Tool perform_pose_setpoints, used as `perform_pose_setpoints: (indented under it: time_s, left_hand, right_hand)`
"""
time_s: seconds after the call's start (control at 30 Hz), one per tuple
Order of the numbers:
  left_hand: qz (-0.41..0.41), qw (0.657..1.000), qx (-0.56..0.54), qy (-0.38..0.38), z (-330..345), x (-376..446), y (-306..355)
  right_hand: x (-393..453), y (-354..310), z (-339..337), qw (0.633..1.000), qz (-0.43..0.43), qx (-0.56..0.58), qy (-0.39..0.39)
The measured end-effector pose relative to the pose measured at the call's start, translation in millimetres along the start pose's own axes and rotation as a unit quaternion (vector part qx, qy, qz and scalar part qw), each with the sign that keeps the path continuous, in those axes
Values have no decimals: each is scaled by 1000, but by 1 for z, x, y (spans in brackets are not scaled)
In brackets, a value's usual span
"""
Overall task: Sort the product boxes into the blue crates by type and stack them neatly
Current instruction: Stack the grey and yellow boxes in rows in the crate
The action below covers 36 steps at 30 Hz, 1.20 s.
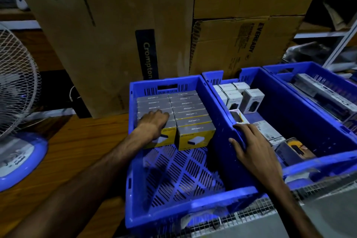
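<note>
Behind the crates I see tall cardboard cartons (116, 35) stacked against the back, and a pedestal fan (17, 87) off to the left on the wooden bench (81, 141); nearer me sit three blue crates side by side, the left crate (173, 216) half filled, the middle crate (301, 121) holding a loose mix, the right crate (328, 75) only partly in view; the yellow-and-grey boxes (195, 135) stand in two tidy rows against the far wall of the left crate, with bare slotted floor in front of them; small white boxes (253, 100) cluster in the far corner of the middle crate, with a few flat packets lying loose nearer me; my left hand (154, 121) lies on top of the left row, fingers fairly straight and pressing down, holding nothing that I can make out; my right hand (253, 145) rests on the rim between the left and middle crates, fingers draped over the edge with the thumb on the near side, steadying it rather than lifting; I judge this to be squaring the row, so I would push the boxes flush to the back wall, keep the tops level with the neighbouring row, and hold the crate still while pressing
</note>
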<state>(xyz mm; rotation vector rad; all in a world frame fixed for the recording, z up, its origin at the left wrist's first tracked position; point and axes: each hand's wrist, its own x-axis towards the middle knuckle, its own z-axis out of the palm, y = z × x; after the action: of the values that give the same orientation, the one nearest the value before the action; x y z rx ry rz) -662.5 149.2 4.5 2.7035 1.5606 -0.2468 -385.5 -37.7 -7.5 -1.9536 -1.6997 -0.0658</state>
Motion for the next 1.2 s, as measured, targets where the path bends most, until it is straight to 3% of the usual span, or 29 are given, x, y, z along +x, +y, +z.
perform_pose_setpoints:
  time_s: [0.4, 0.6, 0.73, 0.9, 1.07, 1.2]
  left_hand:
    - [-36, 999, -25, 25, -6, -15, 5]
    - [-43, 991, -63, 110, 1, -34, 19]
    - [-6, 968, -185, 169, -8, -52, 58]
    - [61, 931, -316, 172, -27, -67, 118]
    - [138, 891, -398, 170, -37, -58, 169]
    - [142, 875, -424, 184, -41, -36, 209]
  right_hand:
    - [-1, -4, -5, 1000, 14, -1, -10]
    - [-1, -9, -8, 1000, 17, 7, -12]
    - [-3, -4, -11, 997, 33, 69, -24]
    - [-21, 8, -24, 985, 46, 165, -22]
    - [-42, 38, -44, 980, 27, 195, 6]
    - [-29, 88, -67, 972, 49, 230, -4]
